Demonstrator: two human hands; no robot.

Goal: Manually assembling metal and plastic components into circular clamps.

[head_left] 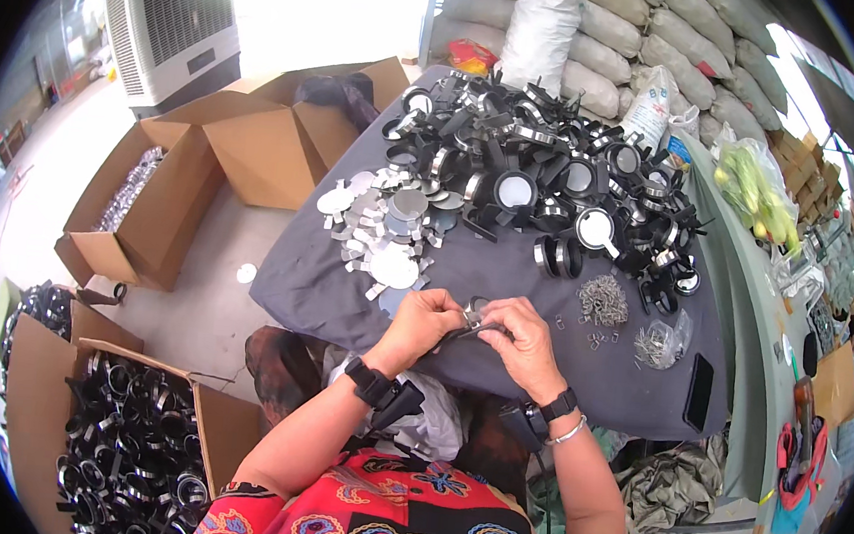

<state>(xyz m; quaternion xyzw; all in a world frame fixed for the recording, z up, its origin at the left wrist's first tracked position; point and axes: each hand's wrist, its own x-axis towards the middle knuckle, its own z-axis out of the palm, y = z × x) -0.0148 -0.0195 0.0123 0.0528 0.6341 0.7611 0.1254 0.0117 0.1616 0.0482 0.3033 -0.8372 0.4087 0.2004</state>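
Near the front edge of the cloth-covered table, my left hand point(416, 330) and my right hand point(525, 343) meet around a small black-and-silver ring part point(473, 317). Both pinch it from opposite sides, and fingers hide much of it. Just beyond my left hand lies a loose pile of flat silver discs with tabs point(409, 205). A large heap of black ring parts with metal bands point(579, 177) covers the far side of the table. To the right of my right hand sits a small mound of metal clips point(603, 299), with several strays beside it.
A clear bag of small metal pieces point(664, 342) and a black phone point(699, 392) lie at the table's right. Cardboard boxes stand left; the near one point(40, 407) holds black rings. Stacked white sacks point(606, 30) rise behind, and an air cooler point(170, 26) stands far left.
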